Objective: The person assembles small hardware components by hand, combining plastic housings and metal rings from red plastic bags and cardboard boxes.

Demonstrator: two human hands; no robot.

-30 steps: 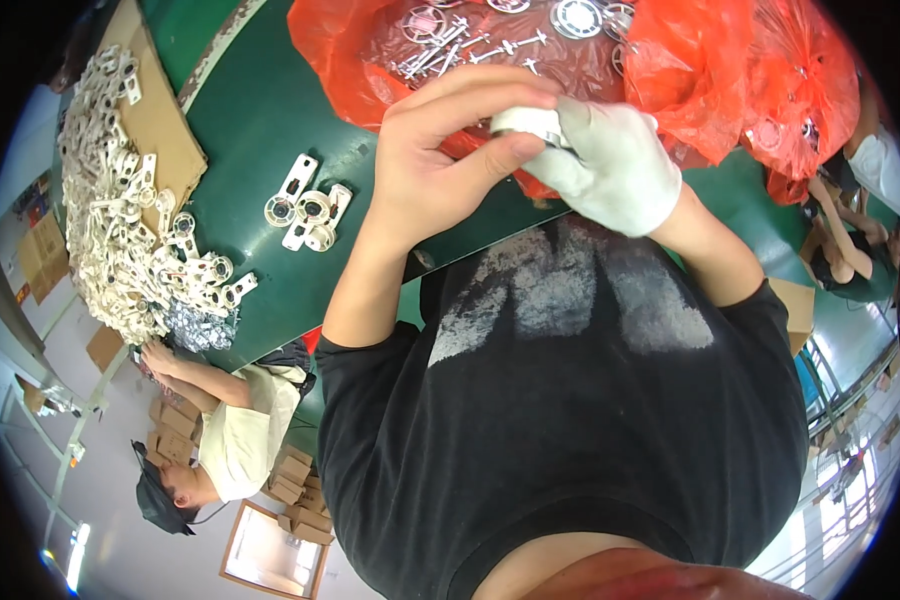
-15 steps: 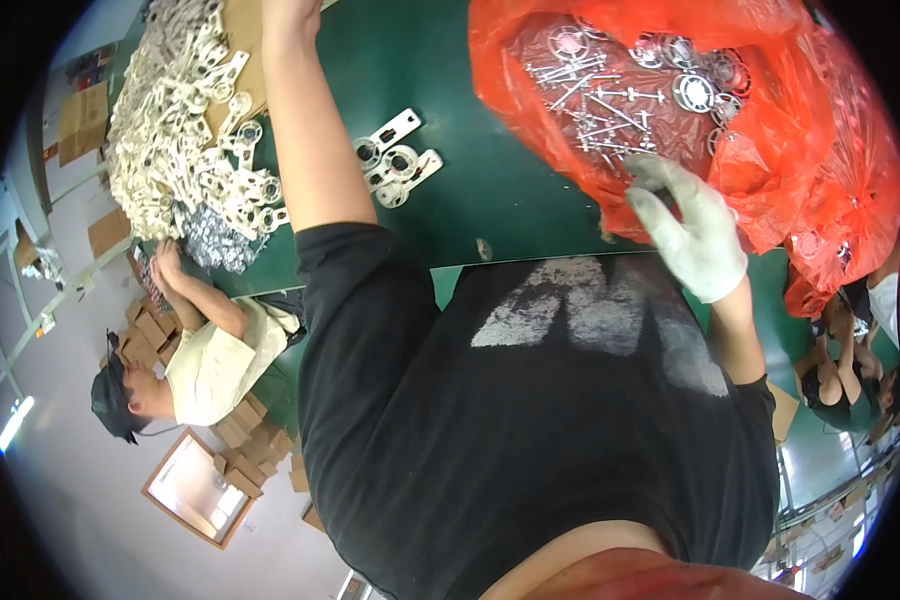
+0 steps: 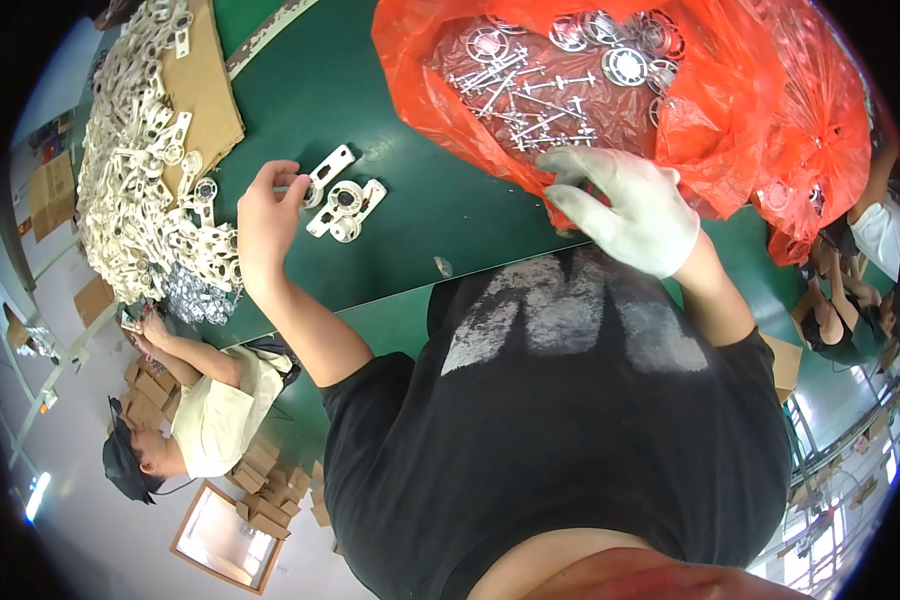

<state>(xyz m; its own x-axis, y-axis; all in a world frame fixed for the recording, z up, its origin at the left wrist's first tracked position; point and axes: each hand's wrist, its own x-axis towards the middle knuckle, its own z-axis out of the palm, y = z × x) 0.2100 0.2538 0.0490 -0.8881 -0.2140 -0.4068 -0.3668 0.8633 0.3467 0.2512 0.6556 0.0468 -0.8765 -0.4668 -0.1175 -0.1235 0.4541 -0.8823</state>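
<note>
My bare left hand (image 3: 268, 212) hovers at the left of the table, fingers loosely bent, with nothing visible in it. Its fingertips are beside a small group of white plastic arm-shaped parts with dark round centres (image 3: 345, 198); whether they touch is unclear. My right hand (image 3: 630, 208), in a white glove, is at the near edge of an open red plastic bag (image 3: 410, 85). Its thumb and fingers are apart, and nothing shows between them. Inside the bag lie thin metal rods with small discs (image 3: 535, 100) and silvery spoked wheels (image 3: 625, 67).
A big heap of white plastic parts (image 3: 135, 170) covers the left side, near a cardboard sheet (image 3: 205, 95). Small clear-wrapped pieces (image 3: 195, 293) lie at its near end. Another red bag (image 3: 810, 130) is at right. A person in a cap (image 3: 215, 410) works at left.
My left hand has drawn back from the far edge to beside the small group of white parts. The view has shifted; my right hand remains at the bag's near edge.
</note>
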